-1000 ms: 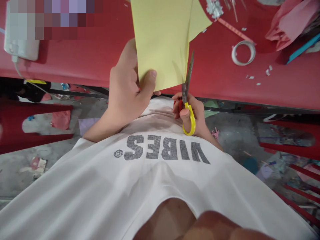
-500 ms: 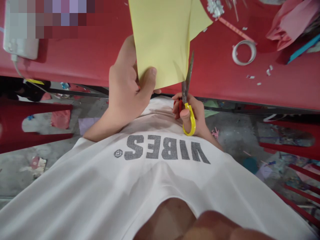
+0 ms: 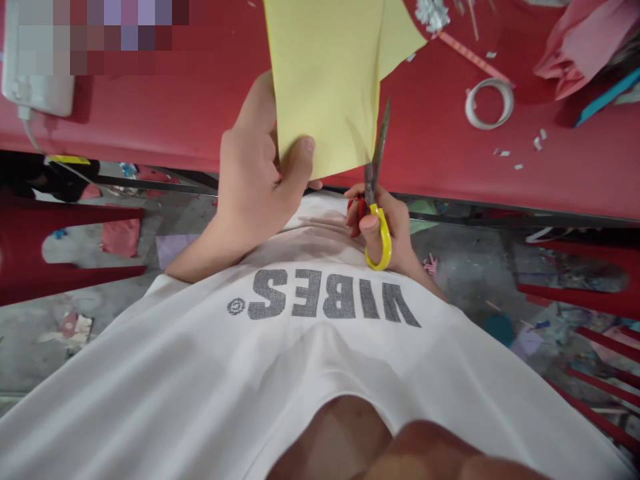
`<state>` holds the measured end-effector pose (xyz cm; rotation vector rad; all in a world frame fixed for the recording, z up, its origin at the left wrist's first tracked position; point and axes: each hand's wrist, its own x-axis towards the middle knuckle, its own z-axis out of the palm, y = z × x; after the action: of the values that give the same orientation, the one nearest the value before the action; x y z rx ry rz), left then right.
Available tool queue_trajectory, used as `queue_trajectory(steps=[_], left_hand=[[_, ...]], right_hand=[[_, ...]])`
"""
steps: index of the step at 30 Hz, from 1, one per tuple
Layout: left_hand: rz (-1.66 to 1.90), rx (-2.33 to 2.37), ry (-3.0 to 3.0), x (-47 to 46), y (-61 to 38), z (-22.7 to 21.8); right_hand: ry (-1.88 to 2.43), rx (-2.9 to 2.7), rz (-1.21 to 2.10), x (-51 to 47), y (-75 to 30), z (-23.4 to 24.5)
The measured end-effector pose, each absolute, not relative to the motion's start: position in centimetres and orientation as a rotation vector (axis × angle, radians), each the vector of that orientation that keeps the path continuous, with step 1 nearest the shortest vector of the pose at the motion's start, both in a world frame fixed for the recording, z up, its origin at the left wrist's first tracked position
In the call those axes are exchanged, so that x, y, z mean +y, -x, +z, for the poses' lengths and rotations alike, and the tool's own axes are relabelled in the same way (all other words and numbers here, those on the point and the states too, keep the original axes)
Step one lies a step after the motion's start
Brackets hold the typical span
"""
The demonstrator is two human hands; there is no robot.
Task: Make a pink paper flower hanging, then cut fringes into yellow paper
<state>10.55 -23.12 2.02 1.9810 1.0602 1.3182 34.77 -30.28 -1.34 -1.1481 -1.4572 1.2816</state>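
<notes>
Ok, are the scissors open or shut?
Nearly shut, it looks like. The scissors in the right hand show their blades as one thin strip beside the yellow paper, with no wide gap between them.

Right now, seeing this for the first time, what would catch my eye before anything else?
The sheet of yellow paper stands out first, held up over the red table by the left hand. At the paper's right edge, the right hand grips yellow-handled scissors, blades pointing up. Lower down, a white T-shirt shows the word VIBES upside down.
</notes>
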Motion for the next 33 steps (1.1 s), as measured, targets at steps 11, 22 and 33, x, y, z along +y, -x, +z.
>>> queue_trajectory(steps=[11, 22, 33], left_hand=[[1.428, 1.051, -2.02, -23.4, -10.3, 2.7], [1.527, 0.866, -1.946, -23.1, -10.9, 2.5], [1.46, 0.947, -1.973, -23.0, -10.7, 2.4]], right_hand=[[1.201, -1.447, 1.272, -30.5, -34.5, -0.9], [1.249, -1.455, 1.204, -30.6, -34.4, -0.7], [1.31, -1.532, 1.22, -30.5, -35.0, -0.2]])
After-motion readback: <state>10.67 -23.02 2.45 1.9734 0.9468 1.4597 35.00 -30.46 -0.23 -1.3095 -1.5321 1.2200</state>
